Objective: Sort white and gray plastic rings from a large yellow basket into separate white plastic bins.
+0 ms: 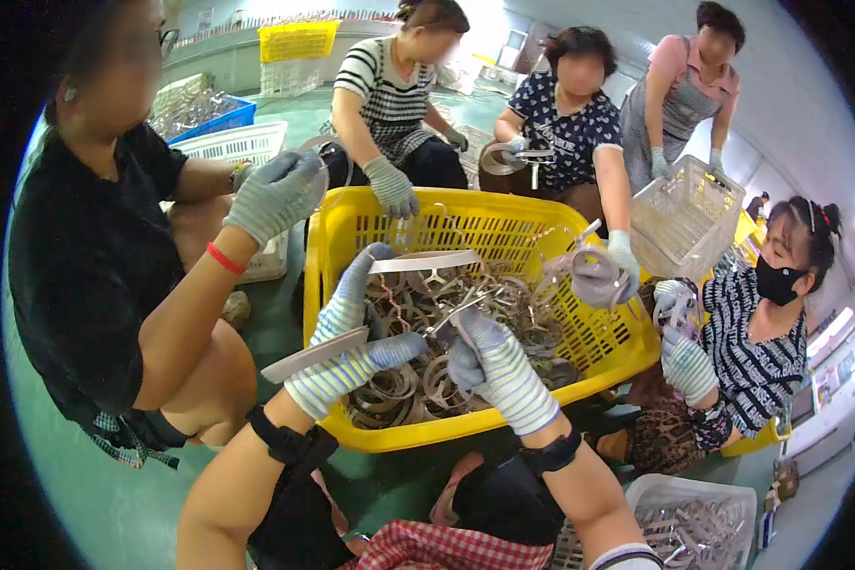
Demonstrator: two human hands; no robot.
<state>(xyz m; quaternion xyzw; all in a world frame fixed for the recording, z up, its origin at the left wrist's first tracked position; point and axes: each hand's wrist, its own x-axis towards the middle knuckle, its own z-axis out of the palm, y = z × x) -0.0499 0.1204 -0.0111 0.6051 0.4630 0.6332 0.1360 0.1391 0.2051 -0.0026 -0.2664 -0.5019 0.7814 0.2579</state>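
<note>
Hands: both belong to the person with the camera, and both wear striped knit gloves.
Left hand (pixel 351 347): its fingers are closed on a curved clear plastic strip (pixel 315 353). The strip sticks out past the palm, to the left. One finger points up and touches a second pale strip (pixel 426 261) just above the grip.
Right hand (pixel 499 366): it is curled shut around something thin, with the fist down in the pile. What it grips is too hidden to name.
Pile (pixel 427 323): a heap of clear rings and curved strips lies under both hands and between them.
Yellow basket (pixel 465 223): it holds the pile, and both hands are inside its rim.
Other people: four sit around the far side of the basket, beyond the grips. A grey gloved hand (pixel 275 195) is up high to the left of the left hand.
White basket (pixel 684 218): a person holds it up, well to the right of the right hand.
</note>
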